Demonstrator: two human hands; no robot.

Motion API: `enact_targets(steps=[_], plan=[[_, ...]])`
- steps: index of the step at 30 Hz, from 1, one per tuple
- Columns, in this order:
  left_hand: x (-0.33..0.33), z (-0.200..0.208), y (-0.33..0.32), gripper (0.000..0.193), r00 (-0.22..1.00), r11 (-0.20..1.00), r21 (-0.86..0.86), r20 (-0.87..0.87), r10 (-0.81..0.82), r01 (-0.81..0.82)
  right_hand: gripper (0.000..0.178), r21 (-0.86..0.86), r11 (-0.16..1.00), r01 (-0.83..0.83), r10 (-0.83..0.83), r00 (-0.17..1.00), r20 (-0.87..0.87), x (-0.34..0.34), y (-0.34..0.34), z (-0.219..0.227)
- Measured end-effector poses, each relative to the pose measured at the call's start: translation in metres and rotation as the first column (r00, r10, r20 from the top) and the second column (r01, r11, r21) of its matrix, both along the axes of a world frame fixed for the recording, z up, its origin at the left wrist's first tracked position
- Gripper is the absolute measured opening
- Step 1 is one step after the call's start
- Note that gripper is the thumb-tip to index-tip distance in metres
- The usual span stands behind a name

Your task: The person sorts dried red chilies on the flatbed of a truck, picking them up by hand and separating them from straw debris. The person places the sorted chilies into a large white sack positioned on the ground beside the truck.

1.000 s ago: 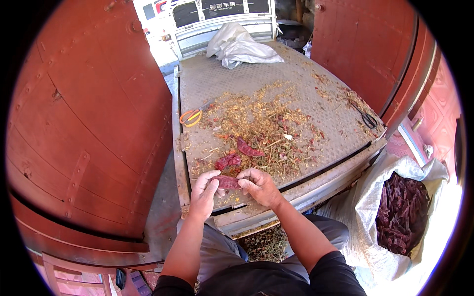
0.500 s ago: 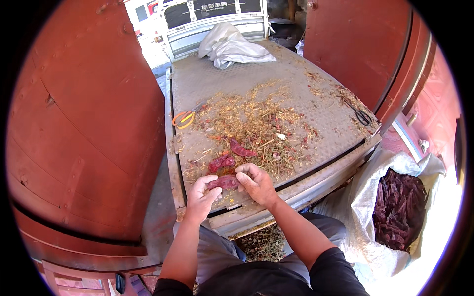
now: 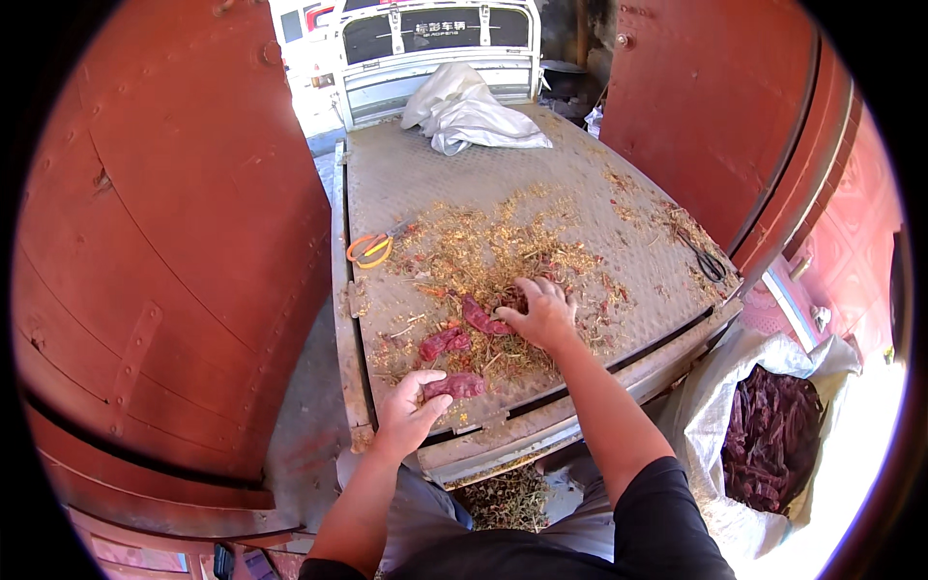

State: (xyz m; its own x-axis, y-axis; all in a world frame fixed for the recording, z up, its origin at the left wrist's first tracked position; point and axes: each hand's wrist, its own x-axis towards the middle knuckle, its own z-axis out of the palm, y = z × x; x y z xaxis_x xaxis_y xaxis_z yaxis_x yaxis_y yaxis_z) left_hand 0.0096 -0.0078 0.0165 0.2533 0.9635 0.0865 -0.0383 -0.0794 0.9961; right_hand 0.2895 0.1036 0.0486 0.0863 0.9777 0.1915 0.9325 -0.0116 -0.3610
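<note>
A dark red, wrinkled dried chili pepper [image 3: 458,386] is pinched between the thumb and fingers of my left hand [image 3: 408,416], low over the near edge of a metal truck bed [image 3: 382,184]. My right hand [image 3: 546,314] is over the scattered seeds and stems [image 3: 483,246], thumb and fingers apart; its fingertips are partly hidden among them. Beside its thumb lies another dried chili [image 3: 483,317]. One more dried chili [image 3: 445,343] rests between that one and my left hand.
Orange-handled scissors [image 3: 370,250] lie at the bed's left edge, black-handled scissors [image 3: 710,264] at the right. A white sack [image 3: 474,116] is crumpled at the far end. An open woven sack [image 3: 698,425] of dark red chilies stands at lower right. Red metal doors [image 3: 174,242] flank the bed.
My right hand has left the chili and moved forward and right over the seeds and stems, its fingers opening. My left hand keeps the chili, slightly lower in view.
</note>
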Motion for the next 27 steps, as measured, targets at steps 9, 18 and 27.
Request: enact_targets(steps=[9, 18, 27], plan=[[-0.006, 0.002, -0.001, 0.035, 1.000, 0.998, -0.056, -0.001, -0.017, 0.016, 0.050, 0.052, 0.961, -0.273, 0.270, 0.961, 0.052, -0.045, -0.009, 0.000], [-0.006, 0.002, 0.002, 0.035, 1.000, 0.995, -0.104, -0.028, 0.011, -0.014, 0.023, 0.118, 0.990, -0.072, 0.115, 0.903, -0.413, 0.031, 0.034, 0.008], [-0.008, -0.013, 0.006, 0.035, 1.000, 0.997, -0.077, 0.008, 0.011, -0.011, 0.033, 0.180, 0.983, 0.044, 0.049, 0.875, -0.482, 0.096, 0.040, 0.006]])
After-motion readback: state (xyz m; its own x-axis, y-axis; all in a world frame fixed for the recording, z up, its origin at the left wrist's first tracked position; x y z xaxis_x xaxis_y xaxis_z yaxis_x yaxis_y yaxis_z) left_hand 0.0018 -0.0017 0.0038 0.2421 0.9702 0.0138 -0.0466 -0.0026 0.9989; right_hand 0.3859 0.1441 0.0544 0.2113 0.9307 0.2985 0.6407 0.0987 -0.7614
